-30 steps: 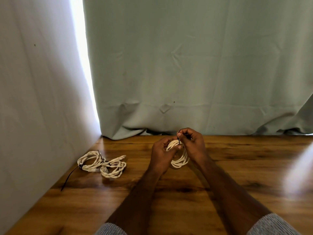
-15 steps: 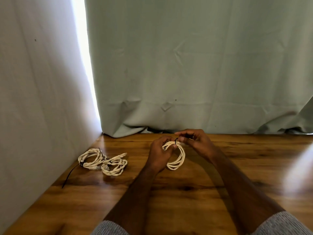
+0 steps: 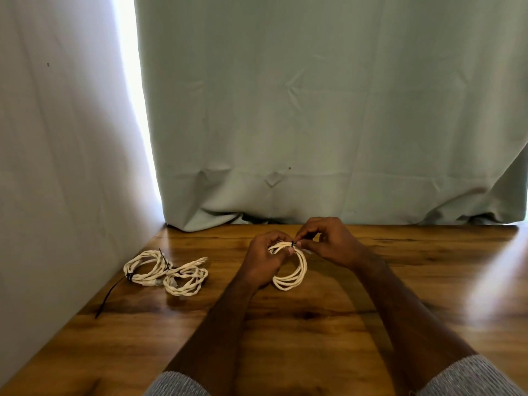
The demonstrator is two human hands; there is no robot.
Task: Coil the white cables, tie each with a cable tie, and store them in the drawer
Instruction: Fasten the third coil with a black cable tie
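Note:
A coiled white cable [image 3: 294, 274] hangs just above the wooden table [image 3: 314, 324] at the centre. My left hand [image 3: 264, 260] grips the coil's top left. My right hand [image 3: 328, 242] pinches a black cable tie [image 3: 293, 243] wrapped round the top of that coil. Two more white coils lie at the left: one [image 3: 145, 267] bound by a black tie with a long tail [image 3: 110, 295], the other [image 3: 187, 277] beside it, touching it. No drawer is in view.
A white wall [image 3: 57, 167] runs along the table's left edge. A pale green curtain [image 3: 328, 110] hangs behind the table's far edge. Bright glare falls on the table at the right.
My right hand has drawn to the right, away from the coil, pulling the tie. The coil now hangs lower from my left hand.

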